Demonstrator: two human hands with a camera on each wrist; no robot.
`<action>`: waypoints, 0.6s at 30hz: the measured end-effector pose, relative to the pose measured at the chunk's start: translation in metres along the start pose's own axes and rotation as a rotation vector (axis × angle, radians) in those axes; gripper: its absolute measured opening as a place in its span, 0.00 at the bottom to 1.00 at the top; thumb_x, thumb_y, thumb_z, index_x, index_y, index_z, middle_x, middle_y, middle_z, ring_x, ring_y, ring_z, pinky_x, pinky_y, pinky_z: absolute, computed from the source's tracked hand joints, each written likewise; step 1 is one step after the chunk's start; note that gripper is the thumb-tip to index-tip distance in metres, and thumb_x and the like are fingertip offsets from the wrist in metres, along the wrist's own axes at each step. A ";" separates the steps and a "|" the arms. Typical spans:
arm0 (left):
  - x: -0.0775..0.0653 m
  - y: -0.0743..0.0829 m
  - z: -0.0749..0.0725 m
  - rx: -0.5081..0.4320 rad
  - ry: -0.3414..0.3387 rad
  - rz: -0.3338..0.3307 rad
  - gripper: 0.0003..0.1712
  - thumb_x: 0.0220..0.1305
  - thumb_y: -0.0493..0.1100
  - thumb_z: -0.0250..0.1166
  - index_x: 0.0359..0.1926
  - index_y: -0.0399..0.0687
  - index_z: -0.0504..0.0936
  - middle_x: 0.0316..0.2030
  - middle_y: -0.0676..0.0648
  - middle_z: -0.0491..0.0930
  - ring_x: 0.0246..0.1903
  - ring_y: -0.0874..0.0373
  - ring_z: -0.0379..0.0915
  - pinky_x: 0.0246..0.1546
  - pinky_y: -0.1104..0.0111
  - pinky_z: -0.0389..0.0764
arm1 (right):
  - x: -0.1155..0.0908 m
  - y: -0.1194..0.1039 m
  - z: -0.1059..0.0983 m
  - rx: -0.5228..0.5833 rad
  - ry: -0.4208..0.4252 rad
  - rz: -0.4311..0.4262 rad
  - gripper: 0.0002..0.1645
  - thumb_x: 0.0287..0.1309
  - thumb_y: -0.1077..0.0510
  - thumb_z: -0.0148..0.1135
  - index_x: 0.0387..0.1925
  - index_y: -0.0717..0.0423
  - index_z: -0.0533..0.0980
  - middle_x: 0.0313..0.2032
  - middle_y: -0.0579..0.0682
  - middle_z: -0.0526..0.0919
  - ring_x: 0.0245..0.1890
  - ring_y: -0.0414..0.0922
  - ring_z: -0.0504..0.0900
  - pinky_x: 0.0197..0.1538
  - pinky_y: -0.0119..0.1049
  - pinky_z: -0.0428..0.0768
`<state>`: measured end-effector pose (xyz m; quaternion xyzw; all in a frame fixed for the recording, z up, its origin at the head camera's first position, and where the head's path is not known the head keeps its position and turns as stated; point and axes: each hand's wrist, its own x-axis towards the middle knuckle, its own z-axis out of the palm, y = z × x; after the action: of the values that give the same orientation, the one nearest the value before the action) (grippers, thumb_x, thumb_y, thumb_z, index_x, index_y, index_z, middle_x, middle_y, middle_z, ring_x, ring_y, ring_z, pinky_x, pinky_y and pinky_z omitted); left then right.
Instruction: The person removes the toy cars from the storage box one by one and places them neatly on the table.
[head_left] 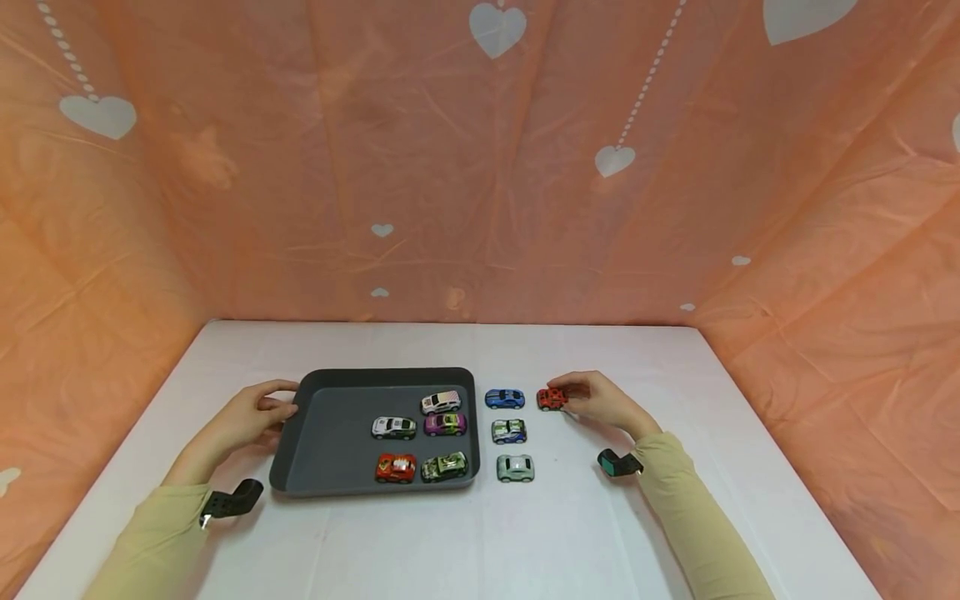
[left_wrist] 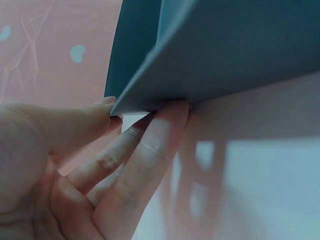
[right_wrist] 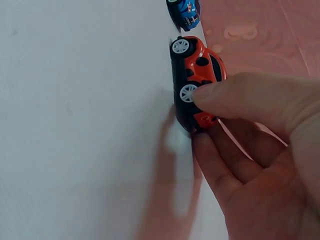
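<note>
A dark grey tray [head_left: 337, 450] bears several toy cars in its right half, among them an orange-red car [head_left: 395, 468] and a purple car [head_left: 446, 425]. My left hand [head_left: 243, 418] grips the tray's left rim; in the left wrist view the thumb lies against the edge and fingers [left_wrist: 150, 155] reach beneath it. Right of the tray, my right hand [head_left: 603, 402] pinches a red toy car with black spots [right_wrist: 205, 65] by its rear end. In the head view, that car stands beside a blue toy car [head_left: 505, 398].
Below the blue car are a white, blue and green toy car [head_left: 509, 431] and a pale green one [head_left: 515, 468], in a column along the tray's right side. A white cloth [head_left: 405, 542] covers the table. Orange curtains [head_left: 420, 167] with hearts enclose the back and sides.
</note>
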<state>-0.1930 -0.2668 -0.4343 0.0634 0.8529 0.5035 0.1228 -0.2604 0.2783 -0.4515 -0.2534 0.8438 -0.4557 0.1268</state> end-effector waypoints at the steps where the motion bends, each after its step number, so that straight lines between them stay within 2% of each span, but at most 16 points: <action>1: 0.000 0.000 0.000 0.001 0.000 0.000 0.26 0.69 0.35 0.56 0.63 0.27 0.61 0.41 0.30 0.80 0.33 0.49 0.80 0.27 0.61 0.81 | 0.000 0.000 0.000 -0.003 0.001 0.001 0.25 0.50 0.76 0.57 0.54 0.70 0.74 0.51 0.62 0.79 0.52 0.53 0.77 0.54 0.39 0.74; 11: -0.001 0.001 0.000 0.007 0.005 -0.014 0.26 0.69 0.34 0.56 0.63 0.26 0.60 0.40 0.30 0.80 0.32 0.48 0.81 0.27 0.60 0.81 | -0.001 -0.002 0.001 -0.013 0.004 -0.001 0.27 0.50 0.77 0.58 0.55 0.71 0.73 0.52 0.63 0.78 0.53 0.56 0.76 0.56 0.47 0.72; 18: 0.000 0.001 0.000 -0.001 0.003 -0.012 0.27 0.69 0.35 0.56 0.64 0.26 0.61 0.40 0.31 0.80 0.31 0.49 0.80 0.27 0.60 0.81 | -0.001 -0.004 0.001 -0.015 0.013 -0.025 0.28 0.49 0.78 0.58 0.56 0.71 0.72 0.54 0.64 0.76 0.55 0.57 0.74 0.59 0.49 0.69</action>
<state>-0.1928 -0.2664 -0.4331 0.0573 0.8533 0.5031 0.1247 -0.2577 0.2767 -0.4485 -0.2619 0.8448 -0.4526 0.1139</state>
